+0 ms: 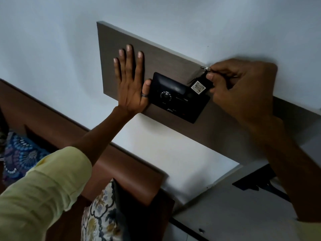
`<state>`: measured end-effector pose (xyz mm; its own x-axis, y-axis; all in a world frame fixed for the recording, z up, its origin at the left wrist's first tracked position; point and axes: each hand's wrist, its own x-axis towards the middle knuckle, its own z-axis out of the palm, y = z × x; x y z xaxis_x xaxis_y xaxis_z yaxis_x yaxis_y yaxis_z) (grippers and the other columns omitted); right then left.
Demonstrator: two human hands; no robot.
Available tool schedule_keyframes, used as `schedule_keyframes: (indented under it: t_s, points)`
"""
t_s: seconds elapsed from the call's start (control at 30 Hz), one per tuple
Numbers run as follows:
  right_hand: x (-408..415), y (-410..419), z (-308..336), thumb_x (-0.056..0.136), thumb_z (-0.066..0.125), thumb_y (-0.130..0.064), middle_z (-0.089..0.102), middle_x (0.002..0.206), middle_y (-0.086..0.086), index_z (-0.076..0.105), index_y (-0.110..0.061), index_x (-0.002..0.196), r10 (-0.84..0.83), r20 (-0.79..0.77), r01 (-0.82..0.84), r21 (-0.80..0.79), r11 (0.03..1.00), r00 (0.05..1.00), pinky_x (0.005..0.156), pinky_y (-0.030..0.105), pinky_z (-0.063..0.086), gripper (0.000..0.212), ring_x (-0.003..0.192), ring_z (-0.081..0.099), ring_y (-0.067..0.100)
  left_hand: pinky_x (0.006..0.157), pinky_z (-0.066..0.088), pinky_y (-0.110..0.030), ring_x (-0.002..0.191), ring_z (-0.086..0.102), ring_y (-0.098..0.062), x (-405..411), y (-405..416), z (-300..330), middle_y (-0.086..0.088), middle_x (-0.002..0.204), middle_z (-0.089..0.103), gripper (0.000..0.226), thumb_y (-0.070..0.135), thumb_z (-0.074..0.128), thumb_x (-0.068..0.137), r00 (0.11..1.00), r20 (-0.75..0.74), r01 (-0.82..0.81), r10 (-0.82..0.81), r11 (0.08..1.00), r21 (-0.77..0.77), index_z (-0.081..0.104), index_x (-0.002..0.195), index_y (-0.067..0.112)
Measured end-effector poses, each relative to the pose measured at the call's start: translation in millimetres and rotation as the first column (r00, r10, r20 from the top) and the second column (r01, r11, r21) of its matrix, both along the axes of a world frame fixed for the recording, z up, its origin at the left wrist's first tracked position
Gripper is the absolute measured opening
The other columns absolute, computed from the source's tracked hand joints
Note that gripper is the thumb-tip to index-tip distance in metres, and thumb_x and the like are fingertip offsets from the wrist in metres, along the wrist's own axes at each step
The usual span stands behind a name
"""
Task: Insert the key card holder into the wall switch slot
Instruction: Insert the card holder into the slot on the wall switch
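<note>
Head view: left hand (129, 82) flat, fingers spread, braced on grey-brown wood-grain wall panel (156, 58). Right hand (241, 87) pinched on black key card holder with white sticker (199, 86), lower end at glossy black wall switch plate (178, 98) slot. Risk: tilted entry, jam.

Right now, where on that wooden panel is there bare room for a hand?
Bare: the wooden panel above and left of the left hand, and the strip above the switch plate. Crowded: the plate's upper right corner, where the right hand pinches the key card holder.
</note>
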<state>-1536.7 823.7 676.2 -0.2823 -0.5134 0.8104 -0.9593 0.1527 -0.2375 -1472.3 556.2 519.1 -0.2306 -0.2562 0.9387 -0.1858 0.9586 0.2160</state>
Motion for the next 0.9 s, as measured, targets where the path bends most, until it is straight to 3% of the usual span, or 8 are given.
schedule_keyframes:
  t_s: [0.13,0.33,0.5,0.57,0.67,0.73,0.83,0.9]
  points:
    - [9,-2,-6,0.088,0.071,-0.014,0.081,0.085,0.006,0.08,-0.013,0.096,-0.033,0.024,0.031,0.069,0.997,0.999,0.069,0.048,0.066,0.012,0.071,0.078,0.02,0.13,0.014,-0.07,0.157,0.018,-0.058,0,1,-3,-0.042,0.166,0.026,0.072,0.046,0.018,0.113,1.0,0.028,-0.012,0.012,1.0,0.001,0.028,0.163,-0.005]
    - [20,-17,-8,0.09,0.07,-0.011,0.083,0.094,0.006,0.081,-0.01,0.098,-0.048,-0.021,0.05,0.093,0.994,0.999,0.078,0.04,0.064,0.014,0.078,0.079,0.022,0.13,0.015,-0.07,0.158,0.019,-0.057,4,1,-4,-0.04,0.167,0.025,0.072,0.046,0.019,0.113,0.999,0.051,-0.01,0.01,1.0,0.0,0.027,0.164,-0.003]
    - [19,-19,-12,0.092,0.07,-0.015,0.082,0.098,0.009,0.08,-0.007,0.104,-0.051,0.035,0.048,0.074,0.996,0.998,0.079,0.052,0.065,0.017,0.082,0.08,0.025,0.132,0.014,-0.068,0.159,0.018,-0.056,6,3,-1,-0.039,0.169,0.024,0.07,0.044,0.024,0.112,0.998,0.068,-0.007,0.007,1.0,0.006,0.027,0.165,-0.002]
    - [21,-20,-10,0.092,0.069,-0.011,0.082,0.099,0.013,0.08,-0.004,0.104,-0.025,0.004,0.024,0.078,0.997,1.0,0.08,0.048,0.065,0.017,0.081,0.079,0.027,0.132,0.013,-0.068,0.16,0.017,-0.055,9,3,-1,-0.038,0.17,0.023,0.069,0.043,0.026,0.112,0.997,0.074,-0.005,0.004,1.0,0.011,0.027,0.165,-0.002]
    - [24,-22,-6,0.092,0.066,-0.005,0.081,0.097,0.017,0.08,-0.002,0.105,-0.007,-0.089,0.02,0.145,0.989,0.996,0.085,0.031,0.058,0.019,0.084,0.078,0.029,0.133,0.012,-0.066,0.161,0.015,-0.053,13,2,-1,-0.037,0.171,0.021,0.069,0.043,0.028,0.113,0.996,0.092,-0.007,0.006,1.0,0.013,0.025,0.166,0.0]
    - [25,-21,-3,0.091,0.065,-0.004,0.08,0.098,0.017,0.08,-0.003,0.106,-0.01,-0.126,0.034,0.185,0.982,0.992,0.086,0.03,0.057,0.021,0.087,0.076,0.03,0.134,0.011,-0.065,0.161,0.015,-0.053,14,2,-1,-0.036,0.171,0.02,0.069,0.043,0.028,0.113,0.996,0.091,-0.006,0.004,1.0,0.019,0.025,0.167,0.0]
    - [28,-20,-3,0.094,0.067,-0.004,0.077,0.1,0.018,0.079,-0.002,0.108,-0.024,-0.109,0.043,0.18,0.983,0.994,0.082,0.016,0.05,0.019,0.088,0.071,0.021,0.134,0.012,-0.065,0.162,0.015,-0.053,14,3,-1,-0.036,0.171,0.02,0.069,0.042,0.028,0.113,0.996,0.086,-0.011,0.01,1.0,0.017,0.025,0.167,-0.001]
    - [31,-22,-9,0.097,0.066,-0.012,0.073,0.1,0.019,0.079,0.0,0.107,-0.062,-0.112,0.078,0.143,0.987,0.992,0.082,0.027,0.053,0.02,0.091,0.07,0.027,0.134,0.012,-0.065,0.161,0.015,-0.053,13,4,-1,-0.036,0.171,0.02,0.069,0.042,0.028,0.113,0.996,0.083,-0.018,0.016,1.0,0.018,0.025,0.166,-0.001]
